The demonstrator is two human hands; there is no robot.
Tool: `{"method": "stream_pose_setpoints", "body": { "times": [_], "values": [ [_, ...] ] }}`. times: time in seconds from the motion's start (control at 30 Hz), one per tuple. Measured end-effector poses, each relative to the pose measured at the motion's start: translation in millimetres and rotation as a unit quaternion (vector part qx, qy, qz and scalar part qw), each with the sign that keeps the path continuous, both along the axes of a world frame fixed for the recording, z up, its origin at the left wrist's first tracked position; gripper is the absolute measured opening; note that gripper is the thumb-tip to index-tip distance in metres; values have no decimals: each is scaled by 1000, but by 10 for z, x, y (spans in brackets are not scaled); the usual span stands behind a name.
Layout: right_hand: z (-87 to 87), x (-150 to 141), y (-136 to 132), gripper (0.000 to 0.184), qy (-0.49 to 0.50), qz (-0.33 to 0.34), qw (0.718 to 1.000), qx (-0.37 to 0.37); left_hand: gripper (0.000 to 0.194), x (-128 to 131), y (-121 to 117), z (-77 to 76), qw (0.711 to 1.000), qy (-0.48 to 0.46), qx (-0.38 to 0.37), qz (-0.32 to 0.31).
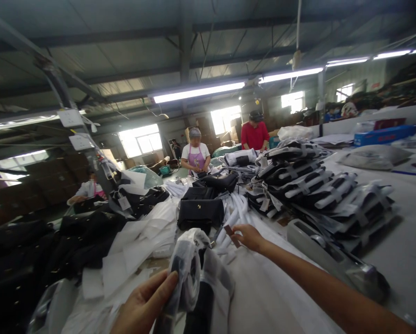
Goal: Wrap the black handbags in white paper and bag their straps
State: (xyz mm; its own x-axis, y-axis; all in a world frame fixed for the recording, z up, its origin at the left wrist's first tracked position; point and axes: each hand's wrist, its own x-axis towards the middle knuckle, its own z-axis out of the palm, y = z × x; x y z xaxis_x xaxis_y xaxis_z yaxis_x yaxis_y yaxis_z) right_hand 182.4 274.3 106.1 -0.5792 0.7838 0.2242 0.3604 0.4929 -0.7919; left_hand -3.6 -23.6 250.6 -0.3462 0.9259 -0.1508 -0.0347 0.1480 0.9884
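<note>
At the bottom centre, my left hand (147,299) grips a black strap wrapped in white sheeting (190,271), thumb on top and fingers partly hidden below. The wrapped strap is looped at its upper end. Further out, my right hand (247,237) pinches a small brown strip (231,235) between thumb and fingers, apart from the left hand. Just beyond both hands lies a black handbag (201,213) with a small gold-coloured fitting. White foam rolls (238,208) lie beside the bag.
Wrapped black bags (312,181) are stacked on the right, near a grey dispenser-like device (336,257). White sheets (134,250) and black bags (27,264) cover the left. Across the table stand a person in a pink apron (196,157) and one in red (254,134).
</note>
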Motion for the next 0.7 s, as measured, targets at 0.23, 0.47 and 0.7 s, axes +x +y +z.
{"method": "stream_pose_setpoints", "body": {
  "times": [0.23,0.47,0.7],
  "values": [
    [585,293,-938,42,111,130,973,-154,48,114,-5,26,1000,-14,19,-2],
    [906,210,-1625,29,136,192,948,-214,55,284,-51,121,996,50,37,-60],
    [1156,-104,-1862,32,221,169,923,-267,46,311,-20,52,991,100,76,-45]
  ]
}}
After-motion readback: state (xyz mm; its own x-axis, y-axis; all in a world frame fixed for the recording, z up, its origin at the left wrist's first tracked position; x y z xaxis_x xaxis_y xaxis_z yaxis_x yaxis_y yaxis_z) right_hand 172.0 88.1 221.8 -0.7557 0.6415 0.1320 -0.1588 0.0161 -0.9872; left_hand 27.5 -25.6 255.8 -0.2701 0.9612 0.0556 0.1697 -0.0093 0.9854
